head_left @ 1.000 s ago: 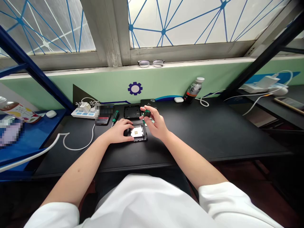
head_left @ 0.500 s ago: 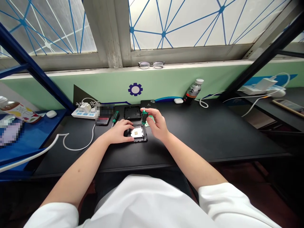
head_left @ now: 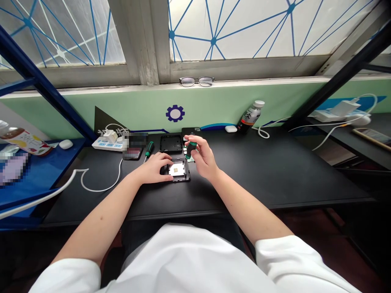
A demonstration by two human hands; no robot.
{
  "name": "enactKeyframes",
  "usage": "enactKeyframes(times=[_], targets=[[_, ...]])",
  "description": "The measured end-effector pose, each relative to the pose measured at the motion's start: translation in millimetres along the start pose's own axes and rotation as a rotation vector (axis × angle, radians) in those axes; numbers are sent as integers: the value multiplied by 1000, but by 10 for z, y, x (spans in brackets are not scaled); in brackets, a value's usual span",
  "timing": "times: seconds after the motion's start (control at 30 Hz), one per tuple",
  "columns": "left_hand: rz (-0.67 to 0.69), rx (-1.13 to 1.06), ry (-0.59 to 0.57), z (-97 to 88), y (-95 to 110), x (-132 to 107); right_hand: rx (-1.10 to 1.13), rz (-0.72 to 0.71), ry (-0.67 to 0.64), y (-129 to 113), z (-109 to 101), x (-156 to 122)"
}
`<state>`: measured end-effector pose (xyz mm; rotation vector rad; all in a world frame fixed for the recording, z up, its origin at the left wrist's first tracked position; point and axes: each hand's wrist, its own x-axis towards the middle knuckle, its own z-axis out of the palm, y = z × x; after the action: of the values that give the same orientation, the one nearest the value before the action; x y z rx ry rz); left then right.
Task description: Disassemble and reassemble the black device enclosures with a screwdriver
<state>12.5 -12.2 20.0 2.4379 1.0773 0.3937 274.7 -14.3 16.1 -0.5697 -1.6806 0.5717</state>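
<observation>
In my right hand (head_left: 205, 158) is a short screwdriver (head_left: 191, 149) with a green and black handle, gripped between thumb and fingers. Its handle leans right, and its shaft points down at the right side of an open black plastic case (head_left: 187, 177). Whether the tip touches a screw is too small to tell. Inside the case lies a white metal plate (head_left: 180, 171) with a small tan square. My left hand (head_left: 155, 168) grips the case's left side, fingers at the far edge and thumb near the front. A green circuit board (head_left: 191, 159) lies partly hidden behind my right hand.
Behind the case sit a black cover (head_left: 171, 143) and a dark box (head_left: 191, 131). A second green screwdriver (head_left: 149, 149) lies left, near a phone (head_left: 133, 153) and a white power strip (head_left: 106, 143). A bottle (head_left: 251, 116) and white earbud case (head_left: 231, 129) stand by the wall.
The screwdriver's handle has tilted to the right and my right hand has shifted slightly with it. More of the circuit board shows. My left hand stays on the case.
</observation>
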Motion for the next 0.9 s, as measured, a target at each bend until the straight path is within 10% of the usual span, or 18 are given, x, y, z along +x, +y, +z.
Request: enactKeyframes(times=[0.9], targets=[[-2,15,0,-4,-5,0,6,82,166,-17,44,-17]])
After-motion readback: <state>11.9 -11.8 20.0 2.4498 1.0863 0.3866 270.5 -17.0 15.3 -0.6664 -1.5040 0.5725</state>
